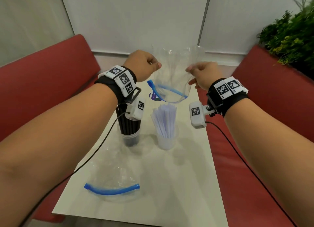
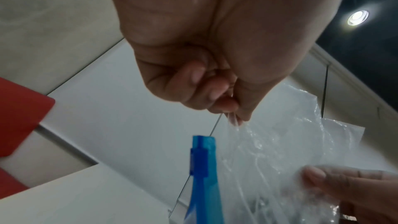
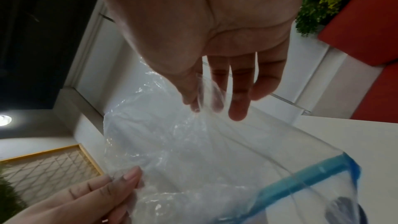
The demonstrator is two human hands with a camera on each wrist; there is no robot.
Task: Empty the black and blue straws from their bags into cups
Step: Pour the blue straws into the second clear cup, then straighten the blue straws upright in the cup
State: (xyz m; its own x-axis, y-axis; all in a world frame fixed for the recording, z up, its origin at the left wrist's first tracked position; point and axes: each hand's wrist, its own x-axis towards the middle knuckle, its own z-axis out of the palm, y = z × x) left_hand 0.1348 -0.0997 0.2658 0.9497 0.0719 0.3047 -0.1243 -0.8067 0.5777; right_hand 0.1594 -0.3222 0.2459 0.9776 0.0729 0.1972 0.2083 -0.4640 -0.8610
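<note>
- Clear bag held upside down in the air, pinched at its two side edges: left hand with fingers curled tight on one edge, right hand gripping the other between thumb and forefinger, remaining fingers loose and straight.
- Bag mouth with blue zip strip facing down, open, directly above the pale blue straws; straw tips just below the opening, nearly touching.
- Blue straws standing near upright, fanned slightly, in a clear cup on the tabletop; long axis vertical, in line with the bag's drop.
- Bag appears empty; no straw visible inside from either wrist view.
- Black straws upright in a second cup, just left of the blue ones, below the left wrist.
- Second empty bag flat on the tabletop, near edge, well apart from both hands.
- Judgement: both loads in cups, task close to done; likely next, set the held bag down, toward the free tabletop and away from the straw tips to avoid snagging and tipping the cup.
- Both hands about equally near the blue cup.
</note>
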